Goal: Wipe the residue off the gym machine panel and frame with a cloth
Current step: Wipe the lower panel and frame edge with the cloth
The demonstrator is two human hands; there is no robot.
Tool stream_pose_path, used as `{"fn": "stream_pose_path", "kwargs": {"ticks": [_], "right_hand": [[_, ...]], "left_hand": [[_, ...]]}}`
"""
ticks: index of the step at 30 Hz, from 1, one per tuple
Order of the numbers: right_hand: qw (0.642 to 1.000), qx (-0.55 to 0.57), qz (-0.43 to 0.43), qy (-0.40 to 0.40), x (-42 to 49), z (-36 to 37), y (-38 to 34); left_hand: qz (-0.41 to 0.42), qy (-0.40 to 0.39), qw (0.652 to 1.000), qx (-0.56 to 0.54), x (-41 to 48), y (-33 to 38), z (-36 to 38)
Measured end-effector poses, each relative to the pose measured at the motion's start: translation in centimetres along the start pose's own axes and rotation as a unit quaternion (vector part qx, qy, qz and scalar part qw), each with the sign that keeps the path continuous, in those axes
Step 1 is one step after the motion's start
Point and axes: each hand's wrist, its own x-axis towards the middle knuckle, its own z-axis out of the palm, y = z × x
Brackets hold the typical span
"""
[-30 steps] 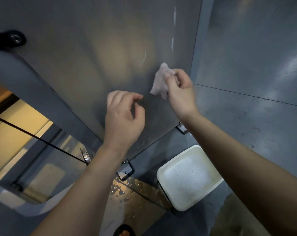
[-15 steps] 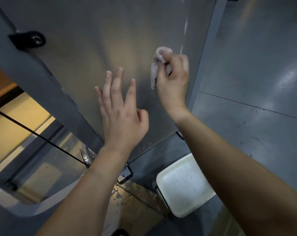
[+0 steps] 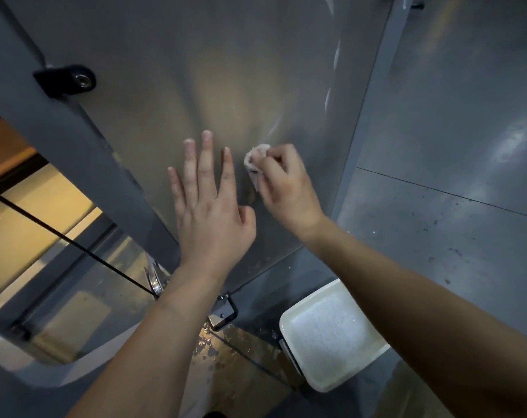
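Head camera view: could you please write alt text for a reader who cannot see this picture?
A person's right hand presses a small crumpled cloth against a grey gym machine panel, while the left hand rests flat beside it, fingers spread. White streaks mark the panel above the cloth. A white tub sits on the floor below.

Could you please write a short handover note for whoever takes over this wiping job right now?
Left hand: open, fingers spread, flat on the panel, holding nothing.
Right hand: shut on the cloth, bunched small and pressed to the panel beside the left fingers.
Basin: on the floor below the right forearm.
Done: cannot tell; the panel around the hands looks clean.
Left: white streaks above the cloth, near the panel's right edge, and specks near its bottom edge; then the frame at left.
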Motion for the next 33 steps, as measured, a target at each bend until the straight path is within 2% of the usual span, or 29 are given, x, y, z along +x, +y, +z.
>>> {"fn": "stream_pose_path", "kwargs": {"ticks": [1,5,7,9,11,15,16,20,22,25,26,29,30,31,33], "right_hand": [[1.0,0.013,0.011,0.001,0.9,-0.3,0.4],[0.986,0.028,0.082,0.146,5.5,-1.4,0.5],[0.988,0.019,0.104,0.116,4.0,-0.8,0.8],[0.991,0.015,0.125,0.043,1.0,-0.1,1.1],[0.992,0.022,0.126,0.022,0.6,-0.5,1.3],[0.982,0.039,0.116,0.142,5.6,-2.0,0.8],[0.983,0.038,0.113,0.139,5.4,-1.9,0.6],[0.998,0.015,0.063,-0.027,0.9,-1.3,0.5],[0.998,0.026,0.063,0.002,3.1,-2.2,0.9],[0.989,0.039,0.073,0.124,6.2,-3.0,0.5],[0.99,0.029,0.073,0.115,5.4,-2.5,0.3],[0.998,-0.013,0.005,-0.057,0.3,-0.8,0.3],[0.996,-0.018,-0.009,-0.085,-0.1,-1.0,0.6],[0.997,-0.009,-0.007,-0.078,0.7,-1.4,0.9],[1.0,0.016,0.019,0.007,4.0,-2.7,0.7]], "left_hand": [[0.0,0.001,1.0,0.0,0.0,0.0,0.0],[0.006,0.001,1.0,0.009,-0.1,-0.3,-0.1],[0.011,0.0,1.0,0.01,-0.1,-0.5,-0.1],[0.01,-0.005,1.0,0.012,-0.1,-0.6,-0.1],[0.011,-0.008,1.0,0.014,-0.1,-0.6,0.0],[0.012,-0.015,1.0,0.02,-0.2,-0.6,0.2],[0.012,-0.016,1.0,0.022,-0.2,-0.6,0.2],[0.011,-0.02,0.999,0.024,-0.1,-0.8,0.3],[0.011,-0.018,1.0,0.023,-0.1,-0.8,0.4],[0.012,-0.023,0.999,0.021,-0.1,-0.9,0.3],[0.014,-0.024,0.999,0.021,-0.1,-1.0,0.3],[0.017,-0.024,0.999,0.021,-0.1,-1.2,0.1],[0.017,-0.024,0.999,0.02,-0.1,-1.2,0.1],[0.016,-0.023,0.999,0.019,-0.1,-1.2,0.1],[0.016,-0.021,1.0,0.017,-0.2,-1.1,0.1]]}}
